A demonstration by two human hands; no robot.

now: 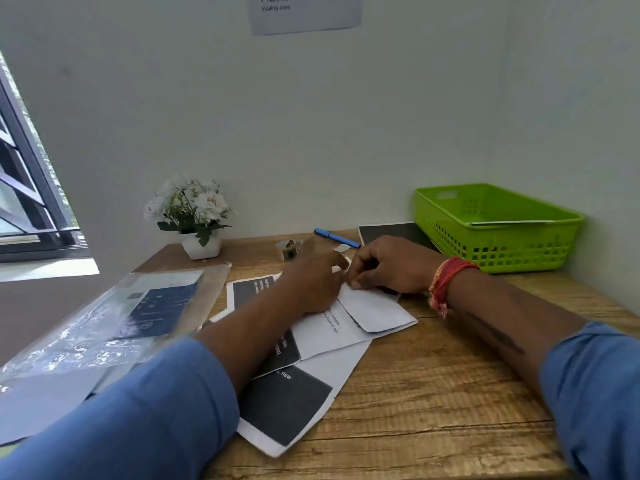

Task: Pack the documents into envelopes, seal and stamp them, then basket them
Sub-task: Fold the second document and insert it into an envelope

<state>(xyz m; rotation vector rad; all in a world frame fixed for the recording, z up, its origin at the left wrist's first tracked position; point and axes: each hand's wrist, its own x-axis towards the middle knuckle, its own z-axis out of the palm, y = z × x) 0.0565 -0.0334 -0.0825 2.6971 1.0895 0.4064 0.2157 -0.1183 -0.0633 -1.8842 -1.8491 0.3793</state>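
Both hands meet over a white envelope [375, 315] lying on the printed sheets [287, 400] in the middle of the worktop [433, 393]. The left hand [313, 284] and right hand [391, 266] have their fingers curled, pinching a small strip [336, 269] at the envelope's top edge. A tape roll [287, 249] and blue pen [336, 238] sit behind. The green basket [495, 226] stands far right, with one envelope inside.

Both hands meet over the envelope [375, 311]: left hand [313, 284] and right hand [391, 265] pinch something small. Green basket [498, 226] at two o'clock, pen [336, 238] at twelve.
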